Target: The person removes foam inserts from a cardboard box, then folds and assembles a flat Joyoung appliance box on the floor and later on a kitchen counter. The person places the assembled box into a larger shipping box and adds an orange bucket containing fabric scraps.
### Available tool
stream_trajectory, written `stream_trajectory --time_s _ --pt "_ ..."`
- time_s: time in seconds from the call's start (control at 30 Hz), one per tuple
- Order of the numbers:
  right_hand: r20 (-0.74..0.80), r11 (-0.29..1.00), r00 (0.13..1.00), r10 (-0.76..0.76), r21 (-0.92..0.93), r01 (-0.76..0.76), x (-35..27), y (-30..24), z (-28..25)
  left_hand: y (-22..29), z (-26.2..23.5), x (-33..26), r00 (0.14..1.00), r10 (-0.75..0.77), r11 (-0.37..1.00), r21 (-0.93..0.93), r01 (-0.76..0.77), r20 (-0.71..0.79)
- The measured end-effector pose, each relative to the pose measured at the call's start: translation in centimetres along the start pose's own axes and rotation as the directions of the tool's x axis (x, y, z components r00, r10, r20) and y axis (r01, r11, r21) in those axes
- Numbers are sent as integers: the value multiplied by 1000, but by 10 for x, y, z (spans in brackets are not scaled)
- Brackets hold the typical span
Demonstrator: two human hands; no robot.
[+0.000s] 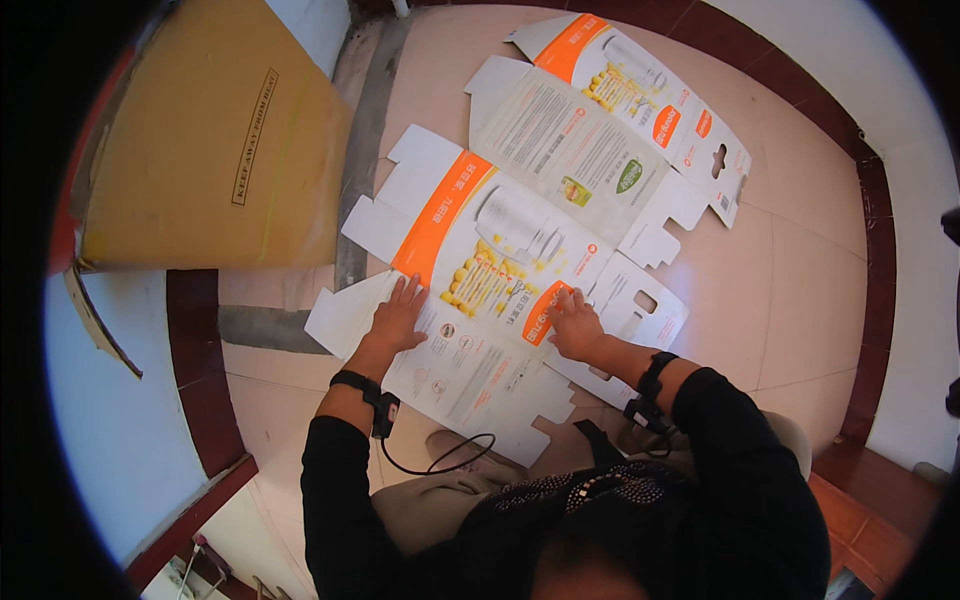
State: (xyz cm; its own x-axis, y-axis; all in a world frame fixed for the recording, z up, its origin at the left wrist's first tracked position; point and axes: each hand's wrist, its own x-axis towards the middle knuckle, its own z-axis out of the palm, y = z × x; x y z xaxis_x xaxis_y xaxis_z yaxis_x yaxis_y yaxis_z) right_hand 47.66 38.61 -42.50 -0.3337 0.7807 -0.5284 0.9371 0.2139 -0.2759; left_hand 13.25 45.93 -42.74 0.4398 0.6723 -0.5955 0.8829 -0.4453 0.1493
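Pale pink floor tiles (pixel 800 280) spread out around a person's fingers, edged by a dark red border (pixel 880 270) and a white wall (pixel 915 240) well off to their right. Directly beneath both sets of fingertips lies an unfolded carton (pixel 550 185), pressed flat on the floor, its orange, white and grey printed panels running from just below the hands to far ahead of them. The left hand (pixel 398 318) rests palm down with fingers open and slightly parted, their tips on the lower end of an orange band, the thumb angled toward the other hand. Across a printed picture of a silver appliance and yellow beans, the right hand (pixel 576 328) lies on an orange patch, fingers loosely bent and unclosed, gripping nothing. Just beyond those right fingers, a white flap (pixel 662 325) shows a rounded slot. Ahead and to the left of the left fingers stands a large brown cardboard box (pixel 220 160), apart from the carton. Behind the fingers, black straps (pixel 652 378) circle both wrists, and a dark cable (pixel 440 472) loops from the left one, below black sleeves (pixel 340 490).
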Motion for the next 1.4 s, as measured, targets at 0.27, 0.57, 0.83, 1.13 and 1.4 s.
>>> stream_trajectory --time_s 0.27,0.57,0.83,1.13,1.4 --pt "-16 993 995 -98 -60 97 -15 6 7 2 -1 -12 1000 -27 999 -45 28 12" --pt "36 997 998 -48 -58 50 -24 -5 17 3 -2 -25 999 -8 999 -34 9 38" --pt "76 993 995 -65 -90 72 -23 -5 11 7 -6 -32 998 -30 998 -49 34 62" --pt "67 997 996 -64 -47 67 -27 -6 13 6 1 -34 999 -27 996 -81 29 33" --pt "46 997 997 -70 -37 71 -31 -9 22 1 2 -35 997 -23 995 -93 30 74"
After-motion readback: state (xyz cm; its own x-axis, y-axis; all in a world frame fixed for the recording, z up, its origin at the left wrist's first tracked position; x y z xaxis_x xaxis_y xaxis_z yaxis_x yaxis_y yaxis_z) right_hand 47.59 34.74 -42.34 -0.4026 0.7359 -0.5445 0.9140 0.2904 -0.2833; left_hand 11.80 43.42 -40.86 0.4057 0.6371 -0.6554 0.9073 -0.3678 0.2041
